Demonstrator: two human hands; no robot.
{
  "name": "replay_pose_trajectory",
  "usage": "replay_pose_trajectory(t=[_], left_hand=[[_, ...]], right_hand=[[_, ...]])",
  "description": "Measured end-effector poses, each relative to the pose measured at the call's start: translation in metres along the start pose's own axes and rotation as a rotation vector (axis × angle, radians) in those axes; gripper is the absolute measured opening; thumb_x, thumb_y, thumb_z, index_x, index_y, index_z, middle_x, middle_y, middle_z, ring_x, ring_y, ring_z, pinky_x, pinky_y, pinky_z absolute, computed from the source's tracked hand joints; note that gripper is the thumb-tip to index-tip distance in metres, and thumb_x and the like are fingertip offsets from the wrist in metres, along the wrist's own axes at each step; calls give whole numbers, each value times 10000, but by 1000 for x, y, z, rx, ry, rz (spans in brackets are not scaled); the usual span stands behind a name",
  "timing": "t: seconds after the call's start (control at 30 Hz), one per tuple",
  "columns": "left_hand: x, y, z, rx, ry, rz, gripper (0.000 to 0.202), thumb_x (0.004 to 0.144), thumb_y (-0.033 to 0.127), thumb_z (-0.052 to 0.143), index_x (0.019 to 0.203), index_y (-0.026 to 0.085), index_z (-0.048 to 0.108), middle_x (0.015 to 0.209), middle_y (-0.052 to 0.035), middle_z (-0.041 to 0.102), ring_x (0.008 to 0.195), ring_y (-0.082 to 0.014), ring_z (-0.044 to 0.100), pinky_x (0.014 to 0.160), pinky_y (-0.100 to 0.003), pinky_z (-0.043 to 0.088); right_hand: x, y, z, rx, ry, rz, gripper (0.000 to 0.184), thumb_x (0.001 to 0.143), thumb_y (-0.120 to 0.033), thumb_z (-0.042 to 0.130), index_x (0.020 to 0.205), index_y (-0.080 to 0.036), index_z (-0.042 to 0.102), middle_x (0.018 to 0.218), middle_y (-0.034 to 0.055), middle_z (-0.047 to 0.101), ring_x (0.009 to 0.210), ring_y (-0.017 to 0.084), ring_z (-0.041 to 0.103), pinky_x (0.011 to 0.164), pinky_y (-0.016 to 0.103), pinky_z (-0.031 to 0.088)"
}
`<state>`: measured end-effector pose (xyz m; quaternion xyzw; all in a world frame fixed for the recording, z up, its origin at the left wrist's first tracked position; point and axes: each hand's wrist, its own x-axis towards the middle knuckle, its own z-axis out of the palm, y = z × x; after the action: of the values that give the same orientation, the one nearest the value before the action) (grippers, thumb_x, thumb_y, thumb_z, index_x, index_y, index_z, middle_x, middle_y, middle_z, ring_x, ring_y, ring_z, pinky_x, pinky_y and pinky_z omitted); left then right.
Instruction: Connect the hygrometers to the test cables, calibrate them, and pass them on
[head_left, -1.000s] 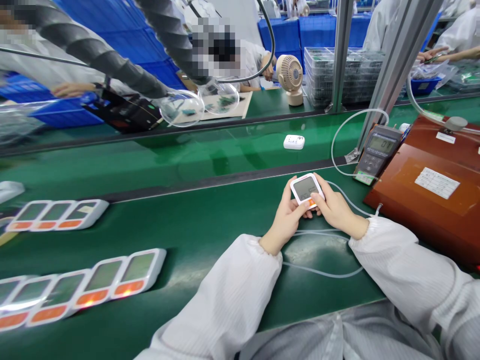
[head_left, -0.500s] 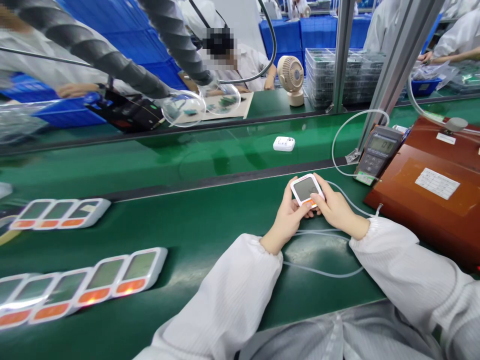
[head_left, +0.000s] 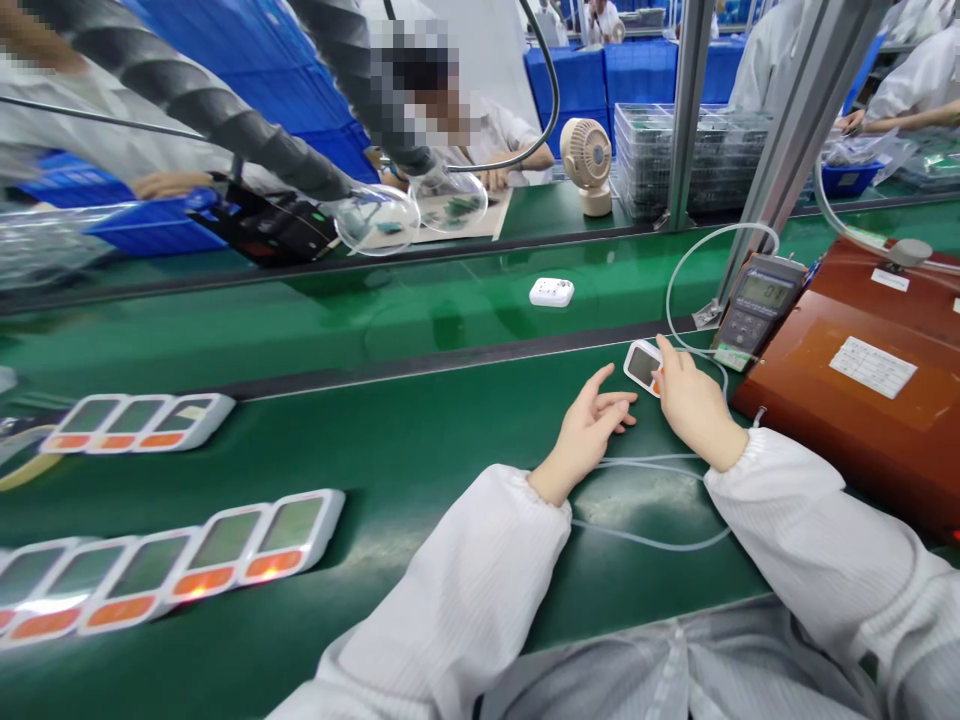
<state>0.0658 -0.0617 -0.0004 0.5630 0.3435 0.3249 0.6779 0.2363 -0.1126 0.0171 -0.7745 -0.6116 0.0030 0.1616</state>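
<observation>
My right hand (head_left: 694,402) grips the right side of a small white digital display unit (head_left: 642,366) with a grey screen and an orange strip. Its fingers partly cover the strip. The unit is tilted, close over the green bench (head_left: 420,430); whether it touches the surface I cannot tell. Just left of it, my left hand (head_left: 589,430) is empty, its fingers spread and apart from the unit. A thin clear tube (head_left: 652,545) loops on the bench below both hands.
Similar units stand in a front row (head_left: 281,530) and a back row (head_left: 139,425) at left. A white device (head_left: 551,292) lies on the green belt (head_left: 450,300). To the right are a handheld meter (head_left: 761,300) and a brown box (head_left: 840,400). A co-worker (head_left: 495,130) sits opposite, near a fan (head_left: 587,160).
My left hand has let go of the display unit. My right hand has carried it rightward and turned it. The white device on the belt has shifted left.
</observation>
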Motion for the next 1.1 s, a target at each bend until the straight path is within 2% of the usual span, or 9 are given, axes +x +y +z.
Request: replay_pose_trajectory(t=[0.13,0.2,0.3,0.4,0.6,0.73,0.87,0.97,1.1], left_hand=[[0,2,2,55,-29,44,318,840,346,702,1094,163,648,858,-55,749,684,-133,664,648,-261,498],[0,2,2,57,3,79,241,827,371,698,937,160,661,785,-44,731,645,-129,645,629,-263,492],[3,5,0,53,88,154,224,801,380,704,842,166,655,722,-29,710,609,-122,628,613,-259,489],[6,13,-9,79,181,240,211,779,369,711,842,172,669,713,-25,710,605,-124,632,616,-262,502],[3,34,-55,195,499,381,239,766,389,687,866,171,683,740,-37,716,640,-139,654,649,-273,519],[-23,36,-101,429,708,390,274,808,421,620,909,174,682,858,-61,727,820,-191,701,817,-342,555],[-68,32,-151,1009,911,220,392,813,392,568,1104,158,688,1167,-150,701,1179,-311,621,1078,-493,436],[-103,25,-181,1323,1036,-89,637,810,497,586,1299,89,598,1470,-285,490,1429,-486,352,1124,-670,286],[-133,13,-199,1383,925,-365,715,845,668,529,1417,240,506,1596,-184,367,1476,-569,183,1066,-799,211]], right_hand=[[-2,2,3,115,138,-107,605,939,-53,408,1540,-85,348,1553,262,356,1121,312,655,858,420,588],[-5,-1,-4,137,136,-144,551,943,-63,460,1492,-91,417,1532,251,388,1165,322,630,892,430,575],[-12,-8,-15,172,-93,-286,279,987,-184,577,1257,-124,611,1232,167,633,1041,283,666,869,391,559],[-22,-17,-17,178,-355,-458,206,971,-331,685,1064,-147,677,1053,101,670,958,249,667,855,357,534],[-39,-28,-8,168,-452,-537,100,939,-233,726,920,-156,665,960,73,656,916,218,641,794,314,489],[-41,-27,-6,297,-436,-527,38,979,-179,643,1007,-154,652,934,66,674,883,212,649,805,328,507],[-38,-21,-9,498,-159,-515,343,1016,-123,469,1352,-142,539,1155,132,635,968,226,654,874,390,550],[-35,-16,-18,680,69,-502,404,1026,-153,394,1414,-176,503,1197,136,597,933,203,664,866,388,575],[-30,-12,-34,1047,202,-345,455,1042,-263,436,1495,-258,394,1295,118,576,738,127,655,679,298,593]])
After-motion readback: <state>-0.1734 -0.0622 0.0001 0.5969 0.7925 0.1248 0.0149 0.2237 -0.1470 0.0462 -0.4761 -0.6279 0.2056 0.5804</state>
